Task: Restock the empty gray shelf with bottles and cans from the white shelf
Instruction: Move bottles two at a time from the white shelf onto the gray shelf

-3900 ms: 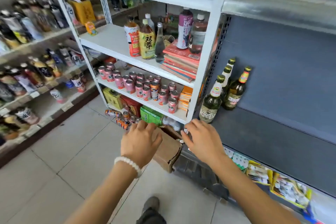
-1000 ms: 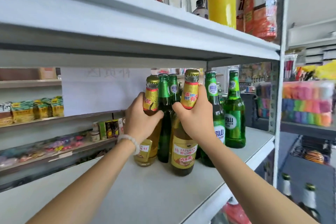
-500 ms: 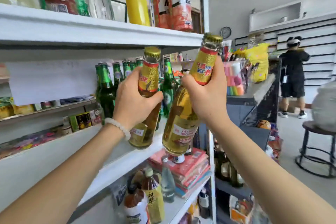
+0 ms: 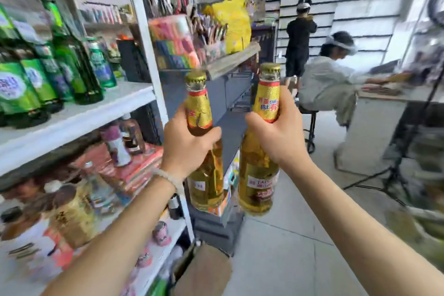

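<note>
My left hand (image 4: 186,144) grips a gold-foiled beer bottle (image 4: 204,175) by its neck. A second gold beer bottle (image 4: 260,175) hangs upright from my right hand (image 4: 276,139), which also holds it at the neck. Both bottles are lifted clear of the white shelf (image 4: 79,113), in front of the gray shelf unit (image 4: 230,127) just right of the white upright post. Green beer bottles (image 4: 69,60) still stand on the white shelf at left. The view is blurred.
Lower white shelves carry drink bottles (image 4: 74,211), red books (image 4: 134,166) and pink cans (image 4: 161,233). A cardboard box (image 4: 204,269) sits on the floor below my arms. A seated person (image 4: 329,89) and a standing person (image 4: 299,41) are at right, near a tripod (image 4: 396,170).
Both bottles have come off the white shelf and moved right with my hands, toward the gray shelf. The view has swung right and down, so the bottles now hang upright.
</note>
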